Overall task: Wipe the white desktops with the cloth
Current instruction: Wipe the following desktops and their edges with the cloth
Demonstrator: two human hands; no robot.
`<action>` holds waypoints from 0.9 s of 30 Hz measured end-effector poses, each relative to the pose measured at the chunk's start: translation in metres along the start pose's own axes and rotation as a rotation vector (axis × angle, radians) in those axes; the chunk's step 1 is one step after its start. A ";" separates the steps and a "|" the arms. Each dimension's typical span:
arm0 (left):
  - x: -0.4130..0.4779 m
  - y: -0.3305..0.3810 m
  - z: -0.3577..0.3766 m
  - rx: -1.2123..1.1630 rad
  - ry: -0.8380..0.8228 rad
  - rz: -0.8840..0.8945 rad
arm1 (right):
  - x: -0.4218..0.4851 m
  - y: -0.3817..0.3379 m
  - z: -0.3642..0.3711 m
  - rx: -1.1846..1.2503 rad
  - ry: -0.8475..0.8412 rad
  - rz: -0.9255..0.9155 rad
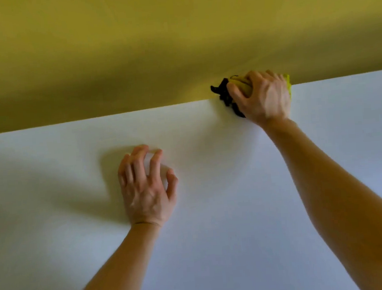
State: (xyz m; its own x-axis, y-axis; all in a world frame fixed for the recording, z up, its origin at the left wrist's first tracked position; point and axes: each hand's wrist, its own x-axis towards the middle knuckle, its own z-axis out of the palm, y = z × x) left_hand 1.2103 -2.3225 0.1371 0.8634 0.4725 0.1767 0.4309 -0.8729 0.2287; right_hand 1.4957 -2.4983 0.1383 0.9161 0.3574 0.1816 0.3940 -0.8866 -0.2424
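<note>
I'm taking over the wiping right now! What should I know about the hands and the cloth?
The right hand grips the bunched yellow-and-black cloth, pressing it on the flat white desktop at its far edge, by the yellow wall.
The left hand holds nothing; its spread fingers rest on the desktop, nearer you.
Done: cannot tell, no wipe marks show.
Left: probably wiping from the far edge back toward you; other desktops are out of view.

Plain yellow wall (154,44) behind the far edge.
</note>
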 end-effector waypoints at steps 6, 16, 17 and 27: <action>0.002 0.001 0.001 0.006 -0.007 -0.001 | -0.004 -0.095 0.024 -0.114 -0.102 0.173; 0.002 0.002 0.001 0.017 0.035 -0.003 | -0.002 -0.035 0.011 0.041 -0.142 -0.245; 0.002 0.004 0.000 0.012 0.036 -0.007 | 0.002 0.000 0.000 0.022 -0.126 -0.182; 0.004 0.007 -0.001 0.101 0.006 0.008 | -0.017 -0.140 0.021 0.005 -0.282 -0.238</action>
State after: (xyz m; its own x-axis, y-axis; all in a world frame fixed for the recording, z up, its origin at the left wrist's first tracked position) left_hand 1.2164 -2.3262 0.1402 0.8653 0.4662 0.1842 0.4488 -0.8842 0.1294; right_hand 1.4262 -2.3745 0.1487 0.7827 0.6213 -0.0358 0.5986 -0.7673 -0.2301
